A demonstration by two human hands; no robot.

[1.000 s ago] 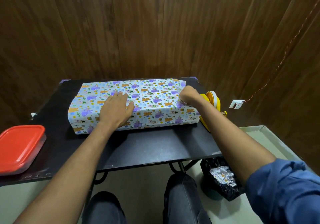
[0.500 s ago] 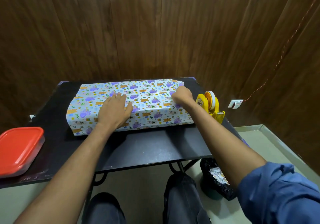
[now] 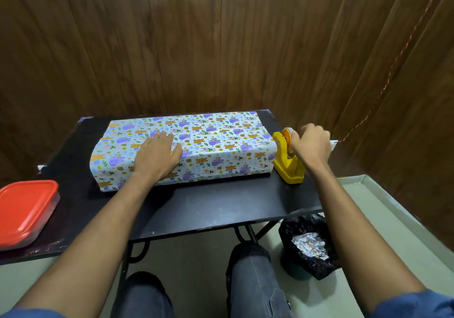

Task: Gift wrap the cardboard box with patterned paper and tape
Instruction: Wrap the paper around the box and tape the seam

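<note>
Black table (image 3: 196, 207), wrapped box (image 3: 221, 146) (edge-near dispenser (image 3: 287, 160))

**Right hand leaves box, goes to tape**

Right hand (image 3: 310, 143) has come off the right end of the wrapped box (image 3: 186, 146) — now at the yellow tape dispenser (image 3: 287, 161) just beside it, fingers curled at the roll. Whether tape is pinched — cannot tell.

2 bare forearms reach forward, well apart.
The left hand (image 3: 157, 157) lies palm down, fingers straight and close together, thumb spread to the side. The right hand (image 3: 310, 143) is out to the right, wrist bent, fingers curled inward; what they pinch is hidden.
</note>
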